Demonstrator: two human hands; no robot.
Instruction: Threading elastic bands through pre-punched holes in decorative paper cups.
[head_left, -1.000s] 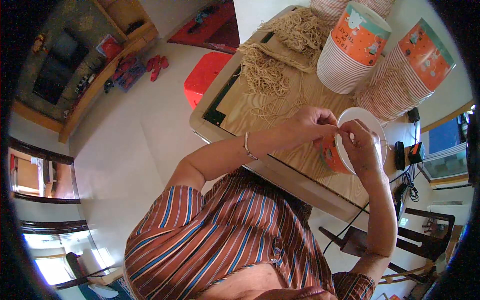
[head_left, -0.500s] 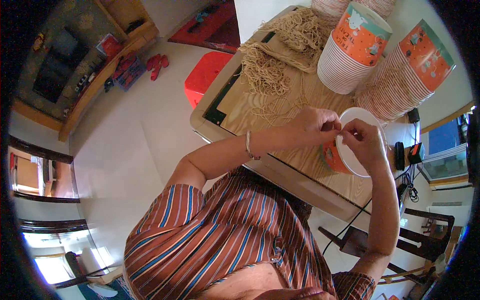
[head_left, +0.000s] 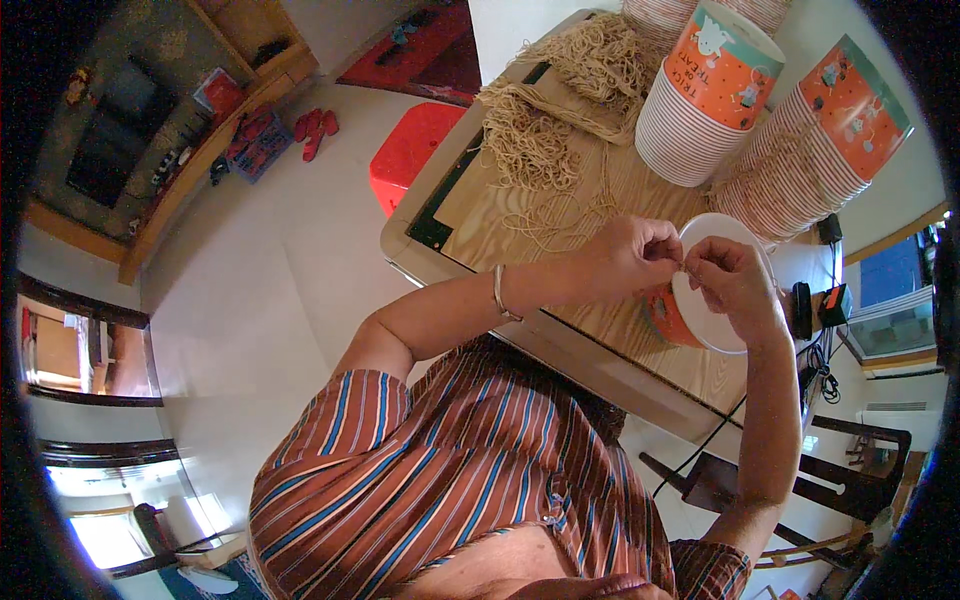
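My left hand (head_left: 638,257) and my right hand (head_left: 735,280) meet over the rim of an orange paper bucket (head_left: 672,318) with a white inside. The bucket is on the table, partly covered by my hands. Both hands are closed in a pinch, fingertips almost touching. What they pinch is too small and too hidden to make out. Behind my left hand, loose loops of tan string (head_left: 555,220) trail from a tangled string pile (head_left: 530,145).
Beyond my hands stand a stack of orange and green paper buckets (head_left: 690,125) and a second leaning stack (head_left: 815,150). Black cables (head_left: 822,375) lie at the right by a dark chair (head_left: 840,480). A red stool (head_left: 415,150) touches the table's (head_left: 470,235) far left side.
My fingertips have shifted slightly at the bucket's rim, and the right fingers are drawn closer together. The bucket and string piles stay in place.
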